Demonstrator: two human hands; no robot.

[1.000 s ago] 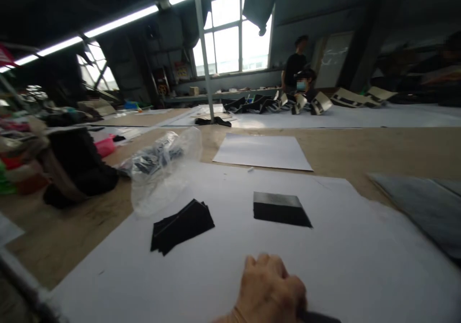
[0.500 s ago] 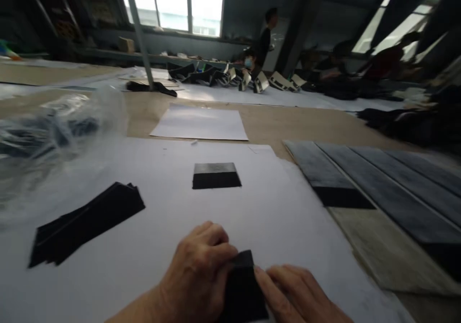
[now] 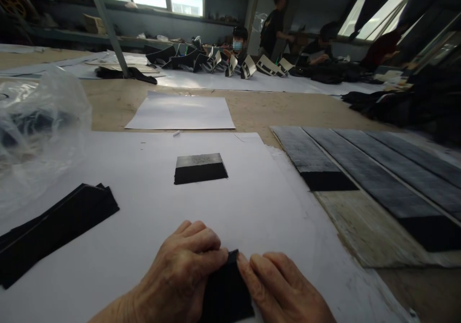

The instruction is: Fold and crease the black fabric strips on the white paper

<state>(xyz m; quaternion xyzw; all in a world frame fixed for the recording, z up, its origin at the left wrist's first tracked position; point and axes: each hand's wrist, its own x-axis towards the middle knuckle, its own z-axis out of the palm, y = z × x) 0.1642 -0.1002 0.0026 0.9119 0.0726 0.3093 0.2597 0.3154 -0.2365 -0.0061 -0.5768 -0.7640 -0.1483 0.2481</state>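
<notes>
My left hand (image 3: 180, 277) and my right hand (image 3: 284, 289) meet at the bottom of the view, both with fingers curled and pressed on a small black piece (image 3: 226, 291) lying on a large white sheet (image 3: 151, 203). A folded black square (image 3: 200, 168) lies farther out on the same sheet. At the left edge rests a stack of black strips (image 3: 54, 227).
A clear plastic bag (image 3: 36, 126) with dark pieces sits at the left. Long dark grey strips (image 3: 363, 169) lie side by side at the right. A smaller white sheet (image 3: 182, 112) lies beyond. People work at the far end of the table near black-and-white pieces (image 3: 230, 63).
The view has swung right and tilted down. My right hand came into view and joined the left on the black piece; both hands have since stayed there.
</notes>
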